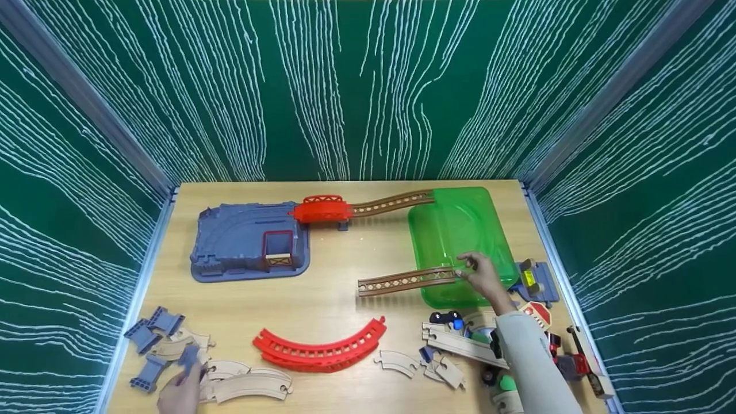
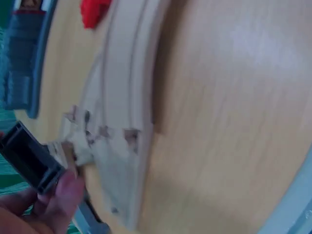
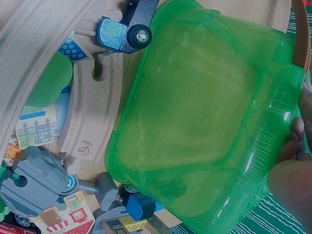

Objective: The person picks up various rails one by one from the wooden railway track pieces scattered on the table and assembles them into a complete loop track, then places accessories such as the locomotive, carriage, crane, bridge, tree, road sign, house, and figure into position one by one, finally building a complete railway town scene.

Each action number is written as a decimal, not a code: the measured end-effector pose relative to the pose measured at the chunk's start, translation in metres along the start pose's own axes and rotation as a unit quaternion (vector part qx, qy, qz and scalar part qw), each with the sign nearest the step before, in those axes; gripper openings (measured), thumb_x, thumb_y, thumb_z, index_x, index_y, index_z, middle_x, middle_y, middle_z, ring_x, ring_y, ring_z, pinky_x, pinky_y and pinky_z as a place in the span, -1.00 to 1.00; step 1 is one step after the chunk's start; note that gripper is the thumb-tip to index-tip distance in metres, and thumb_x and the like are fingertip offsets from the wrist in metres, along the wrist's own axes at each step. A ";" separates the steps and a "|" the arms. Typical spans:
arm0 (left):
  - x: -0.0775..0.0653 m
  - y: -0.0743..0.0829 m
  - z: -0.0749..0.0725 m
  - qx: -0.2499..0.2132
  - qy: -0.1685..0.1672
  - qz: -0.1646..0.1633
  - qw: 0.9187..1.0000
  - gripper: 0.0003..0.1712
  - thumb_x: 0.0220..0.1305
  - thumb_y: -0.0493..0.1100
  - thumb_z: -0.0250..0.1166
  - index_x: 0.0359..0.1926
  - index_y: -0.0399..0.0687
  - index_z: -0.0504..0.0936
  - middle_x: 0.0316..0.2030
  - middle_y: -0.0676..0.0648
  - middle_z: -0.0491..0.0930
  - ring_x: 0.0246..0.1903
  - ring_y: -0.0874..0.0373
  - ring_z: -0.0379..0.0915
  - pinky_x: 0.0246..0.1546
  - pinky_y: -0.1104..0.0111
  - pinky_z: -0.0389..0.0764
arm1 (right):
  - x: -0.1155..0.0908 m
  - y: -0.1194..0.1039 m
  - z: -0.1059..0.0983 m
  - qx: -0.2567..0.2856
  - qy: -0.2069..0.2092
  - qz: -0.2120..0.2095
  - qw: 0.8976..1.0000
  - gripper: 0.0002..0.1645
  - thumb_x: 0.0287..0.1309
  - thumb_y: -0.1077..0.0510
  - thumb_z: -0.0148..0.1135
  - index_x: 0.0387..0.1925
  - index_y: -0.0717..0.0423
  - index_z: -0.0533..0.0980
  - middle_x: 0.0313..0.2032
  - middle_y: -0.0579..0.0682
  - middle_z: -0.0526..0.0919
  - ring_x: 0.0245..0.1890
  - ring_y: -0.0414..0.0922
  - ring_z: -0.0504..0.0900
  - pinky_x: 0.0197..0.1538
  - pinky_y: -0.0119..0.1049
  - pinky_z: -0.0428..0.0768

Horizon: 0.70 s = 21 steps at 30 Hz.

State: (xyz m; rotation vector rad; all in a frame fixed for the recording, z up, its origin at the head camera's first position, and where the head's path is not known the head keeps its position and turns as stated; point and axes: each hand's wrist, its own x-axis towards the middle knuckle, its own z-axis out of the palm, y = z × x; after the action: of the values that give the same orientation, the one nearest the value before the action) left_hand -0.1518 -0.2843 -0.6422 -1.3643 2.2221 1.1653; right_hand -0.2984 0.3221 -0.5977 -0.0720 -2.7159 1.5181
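My left hand [image 1: 181, 391] pinches a small grey bridge support [image 2: 31, 156] between thumb and fingers, above a group of wooden track pieces [image 1: 247, 384]. At the right, my right hand [image 1: 480, 276] is over the green translucent tub [image 1: 460, 230], its thumb by the end of a brown track [image 1: 405, 282]. Thumb and index finger stand apart there; whether they touch the track is unclear. That track's right end lies at the tub, and its other end points left. In the right wrist view, the fingers [image 3: 292, 141] are at the tub's edge.
A grey-blue base [image 1: 247, 241] connects through a red bridge [image 1: 323, 209] and a brown track [image 1: 394, 203] to the tub. Red curved tracks [image 1: 319, 351] lie in front. Several grey supports [image 1: 146, 371] are at left; mixed wooden tracks [image 1: 466, 345] and vehicles crowd the right.
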 end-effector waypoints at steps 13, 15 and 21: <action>0.000 0.043 0.066 -0.436 -0.301 0.278 0.802 -0.37 0.10 -0.19 0.21 0.16 -0.39 0.26 -0.05 -0.22 0.45 -0.10 -0.04 0.46 -0.05 0.26 0.45 | 0.000 0.001 0.001 -0.003 0.000 -0.002 1.000 -0.62 -0.21 0.47 0.25 -0.21 0.42 0.46 -0.45 0.20 0.36 -0.39 -0.01 0.30 -0.32 -0.38 0.32; -0.039 0.066 0.059 -0.436 -0.343 0.294 0.778 -0.35 0.10 -0.28 0.17 0.15 -0.56 0.16 -0.08 -0.24 0.43 -0.10 -0.06 0.44 -0.03 0.25 0.43 | 0.000 0.001 0.001 -0.008 0.002 -0.008 1.000 -0.63 -0.21 0.47 0.25 -0.22 0.43 0.46 -0.46 0.20 0.36 -0.40 -0.01 0.29 -0.33 -0.38 0.30; -0.096 0.106 0.064 -0.404 -0.393 0.276 0.779 -0.49 0.06 -0.52 0.02 0.09 -0.54 0.19 -0.14 -0.16 0.36 -0.17 0.00 0.45 -0.07 0.30 0.45 | 0.000 0.002 0.002 -0.007 -0.001 -0.006 1.000 -0.63 -0.21 0.46 0.26 -0.22 0.42 0.46 -0.45 0.19 0.36 -0.40 -0.03 0.28 -0.32 -0.37 0.30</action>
State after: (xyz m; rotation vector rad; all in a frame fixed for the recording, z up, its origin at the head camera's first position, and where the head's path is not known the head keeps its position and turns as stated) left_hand -0.2024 -0.1529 -0.5735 -0.1600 1.5020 2.4986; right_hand -0.2988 0.3215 -0.6007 -0.0529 -2.7246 1.4963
